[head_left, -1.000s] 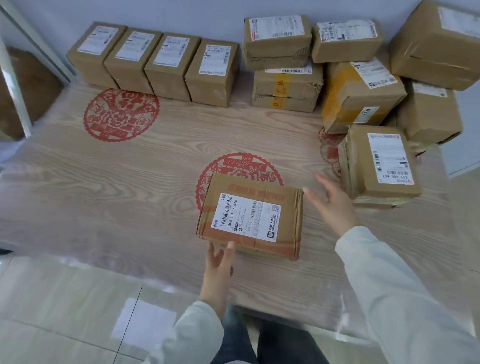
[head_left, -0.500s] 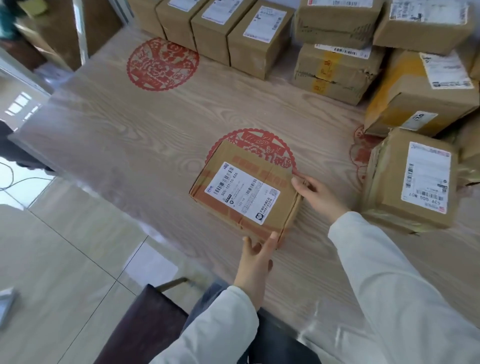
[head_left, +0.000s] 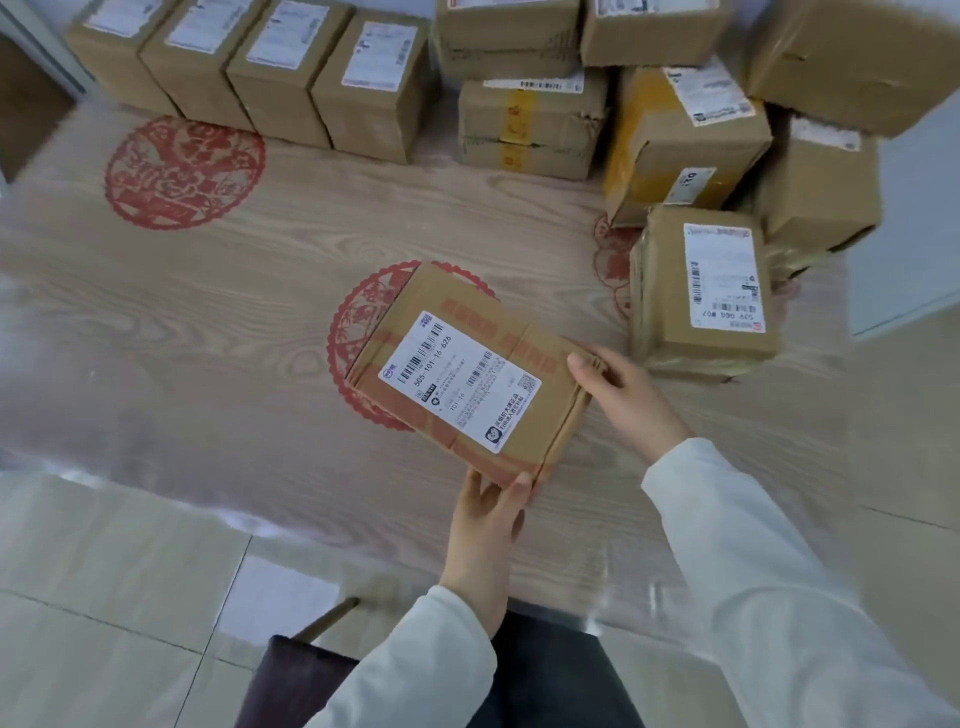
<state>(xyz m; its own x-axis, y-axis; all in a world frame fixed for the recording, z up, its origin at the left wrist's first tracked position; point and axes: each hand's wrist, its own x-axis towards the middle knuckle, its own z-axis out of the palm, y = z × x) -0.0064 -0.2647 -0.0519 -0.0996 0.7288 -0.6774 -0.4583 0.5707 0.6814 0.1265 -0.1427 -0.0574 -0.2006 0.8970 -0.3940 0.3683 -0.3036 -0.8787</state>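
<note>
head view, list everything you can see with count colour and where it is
flat parcel: 1, brown card with white label, mid table over a red roundel
row boxes: 4, brown with white labels, side by side, far left
stacked boxes: 2, brown, yellow tape on the lower one, far centre
piled boxes: 5, brown, one partly yellow, far right
roundels: 3, red, left, centre and right, the last two partly covered
table: 1, pale wood grain under clear film
floor: pale tiles, near left
seat: 1, dark, bottom centre
left hand: 1, white sleeve, grips the parcel's near corner
right hand: 1, white sleeve, holds its right corner
</note>
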